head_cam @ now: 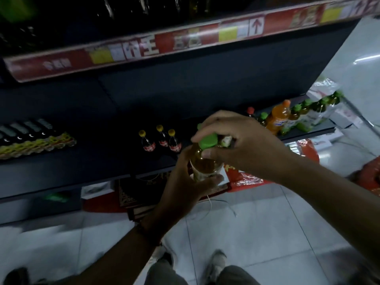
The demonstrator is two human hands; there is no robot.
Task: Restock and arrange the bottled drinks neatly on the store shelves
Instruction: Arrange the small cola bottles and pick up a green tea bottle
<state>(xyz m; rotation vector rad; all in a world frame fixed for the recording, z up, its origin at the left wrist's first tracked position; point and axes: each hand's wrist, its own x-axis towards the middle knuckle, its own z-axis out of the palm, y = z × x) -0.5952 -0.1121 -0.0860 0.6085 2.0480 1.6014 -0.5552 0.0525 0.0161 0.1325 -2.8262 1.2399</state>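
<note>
A bottle of amber drink with a green cap (pixel 205 159) is held in front of the dark shelf (pixel 92 165). My left hand (pixel 185 182) grips its body from below. My right hand (pixel 232 140) reaches over from the right, and its fingers curl round the cap and neck. Three small cola bottles with yellow caps (pixel 162 140) stand on the shelf just left of my hands. Further right on the shelf stand an orange soda bottle (pixel 279 118) and a row of several green-capped tea bottles (pixel 308 114).
Dark cans or bottles with yellow labels (pixel 30 140) lie in a row at the shelf's left. A red price strip (pixel 144 50) edges the shelf above. Boxes and red packaging (pixel 246 177) lie on the tiled floor under the shelf. My shoes (pixel 216 264) show below.
</note>
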